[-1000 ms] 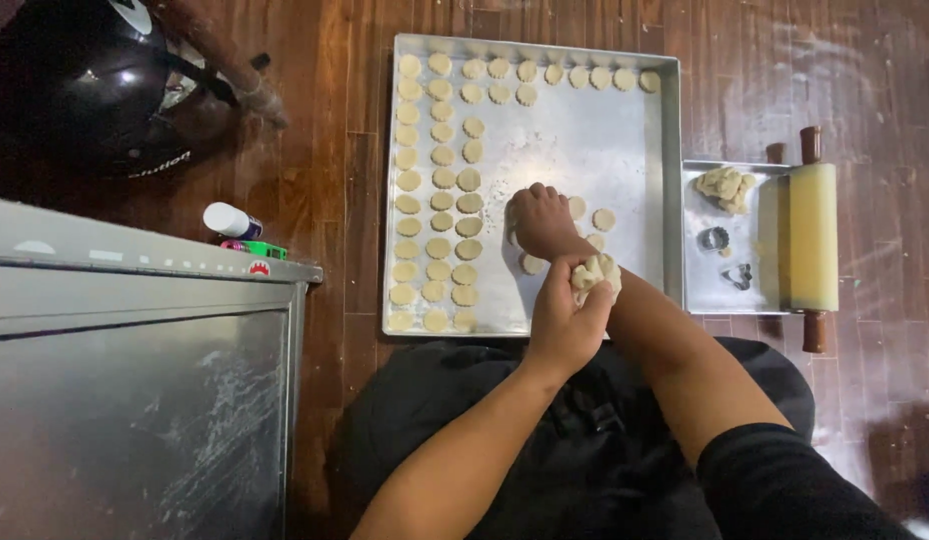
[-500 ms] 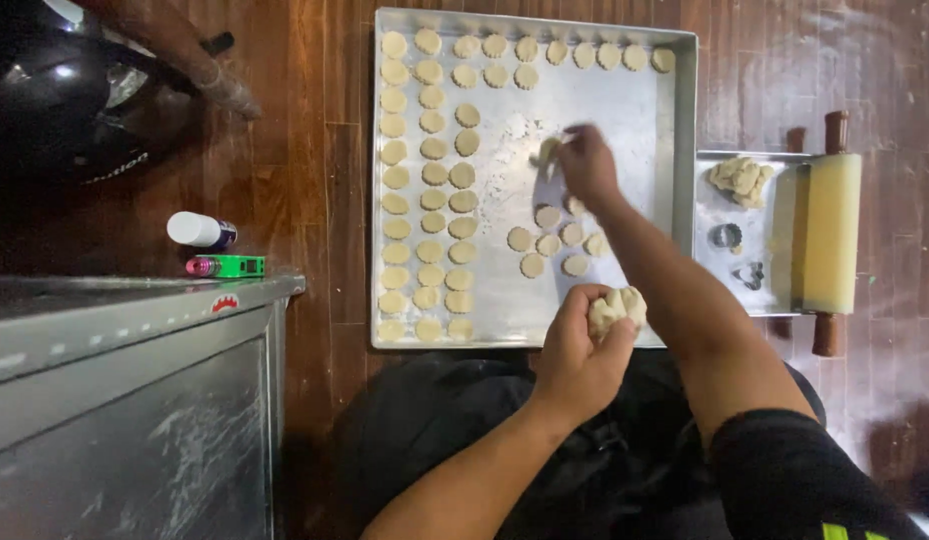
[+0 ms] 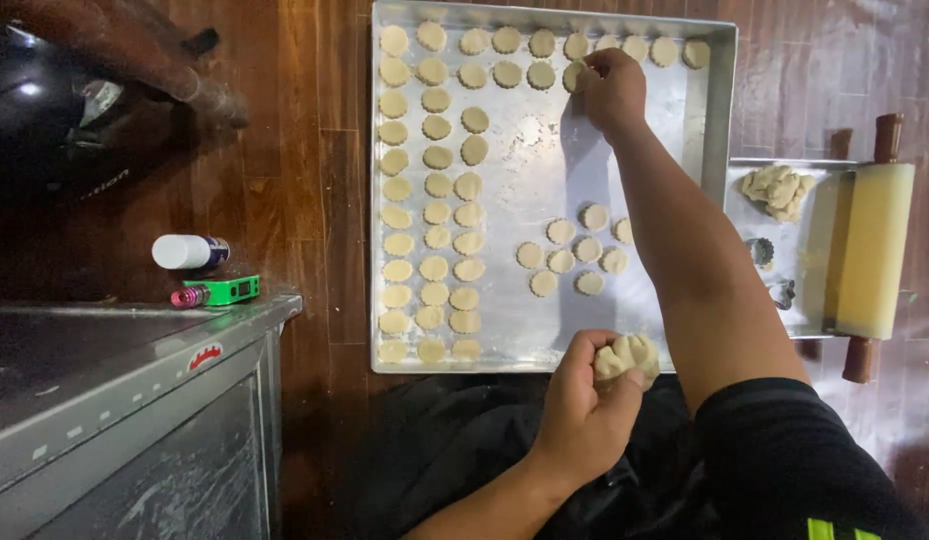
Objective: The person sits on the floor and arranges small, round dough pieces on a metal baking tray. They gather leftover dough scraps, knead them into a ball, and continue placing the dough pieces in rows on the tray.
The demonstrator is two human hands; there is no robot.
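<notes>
A large metal baking tray (image 3: pixel 720 110) lies on the wooden floor, with several pale scalloped dough rounds (image 3: pixel 435 212) in rows along its left side and far edge. A loose cluster of rounds (image 3: pixel 575 255) sits near the tray's middle. My right hand (image 3: pixel 613 92) reaches to the far row, its fingertips pinched on a dough round (image 3: pixel 575 76) in the second row. My left hand (image 3: pixel 585 405) hovers at the tray's near edge, closed around a small stack of dough rounds (image 3: pixel 627 357).
To the right, a smaller tray (image 3: pixel 820 250) holds a lump of dough scraps (image 3: pixel 775 188), two small metal cutters (image 3: pixel 762 250) and a cream rolling pin (image 3: pixel 875 250). A steel cabinet (image 3: pixel 125 400) stands at the left, with a white bottle (image 3: pixel 188 252) and a green lighter (image 3: pixel 220 291) beside it.
My right hand has moved from the tray's middle up to the far rows with a round. The loose cluster in the middle has grown. My left hand has kept its stack.
</notes>
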